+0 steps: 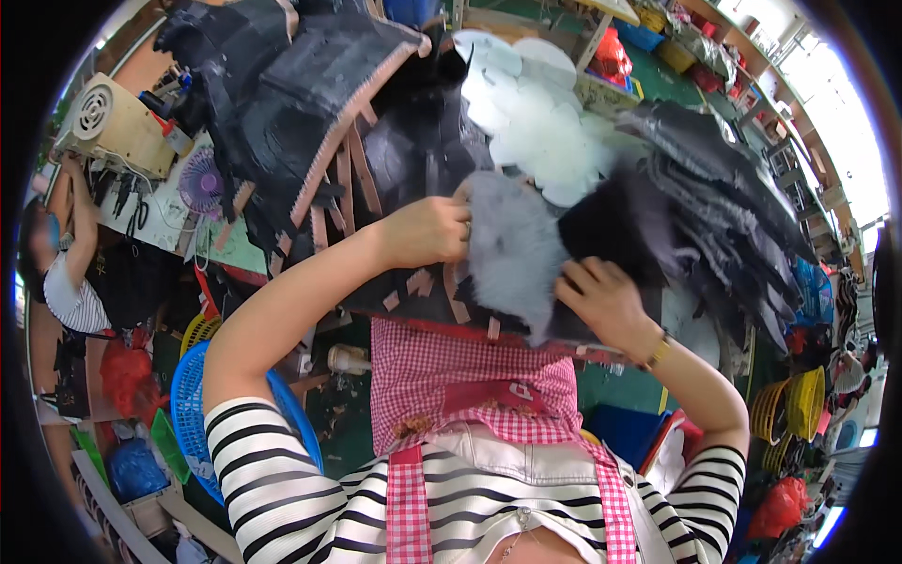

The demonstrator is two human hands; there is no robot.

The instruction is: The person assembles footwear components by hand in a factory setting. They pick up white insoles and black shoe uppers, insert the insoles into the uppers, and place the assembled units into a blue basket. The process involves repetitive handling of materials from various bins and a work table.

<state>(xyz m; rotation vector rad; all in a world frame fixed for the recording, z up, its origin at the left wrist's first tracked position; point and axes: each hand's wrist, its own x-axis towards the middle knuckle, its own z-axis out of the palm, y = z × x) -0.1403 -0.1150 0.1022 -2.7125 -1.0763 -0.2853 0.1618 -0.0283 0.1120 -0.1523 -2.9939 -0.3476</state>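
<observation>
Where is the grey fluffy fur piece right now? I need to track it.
In the head view, the grey fluffy fur piece sits at centre, held between the left hand and the right hand, above the red checked apron.

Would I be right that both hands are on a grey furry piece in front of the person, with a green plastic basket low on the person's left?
Not quite: the head view shows the plastic basket is blue, not green. The rest holds: the left hand and right hand are both on the grey furry piece, and the basket sits low on the left.
</observation>
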